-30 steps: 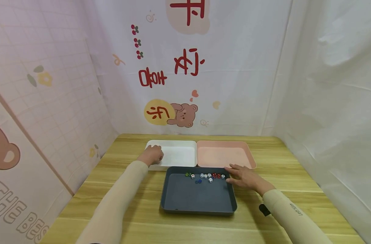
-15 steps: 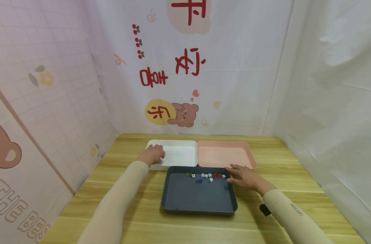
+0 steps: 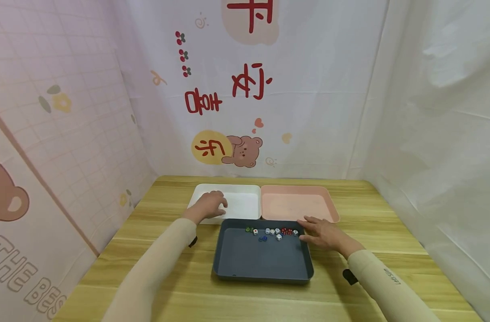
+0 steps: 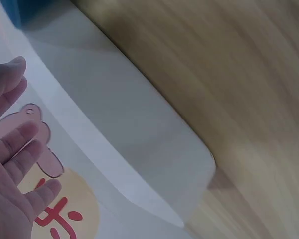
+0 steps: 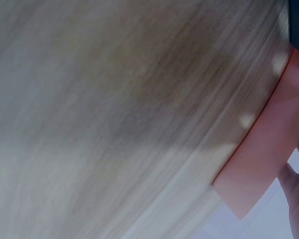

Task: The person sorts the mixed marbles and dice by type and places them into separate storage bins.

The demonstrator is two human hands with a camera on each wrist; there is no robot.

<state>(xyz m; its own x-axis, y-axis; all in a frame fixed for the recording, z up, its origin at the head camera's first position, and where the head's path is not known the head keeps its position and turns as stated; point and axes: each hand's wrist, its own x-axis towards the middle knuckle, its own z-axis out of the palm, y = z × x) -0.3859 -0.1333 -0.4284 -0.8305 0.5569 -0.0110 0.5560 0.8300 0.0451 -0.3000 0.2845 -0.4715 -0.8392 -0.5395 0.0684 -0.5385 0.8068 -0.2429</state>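
Note:
My left hand (image 3: pixel 210 205) hangs over the white tray (image 3: pixel 242 201), fingers loosely spread. In the left wrist view its fingers (image 4: pixel 37 154) hold nothing. My right hand (image 3: pixel 323 232) reaches the right rim of the dark grey tray (image 3: pixel 261 259), fingers extended over its far right corner. Dice lie along that tray's far side: green dice (image 3: pixel 247 229) with a white die (image 3: pixel 255 232) at left, several white dice (image 3: pixel 272 232) in the middle, red dice (image 3: pixel 287 231) and another white one at right. Blue dice (image 3: pixel 263 239) sit slightly nearer.
A pink tray (image 3: pixel 297 203) stands beside the white one, behind the dark grey tray. All three rest on a wood-grain table (image 3: pixel 180 290). A printed white curtain (image 3: pixel 317 89) hangs behind and along both sides.
My left hand has shifted right and a little up over the white tray, its fingers loosening apart. The right hand and the dice stay where they were.

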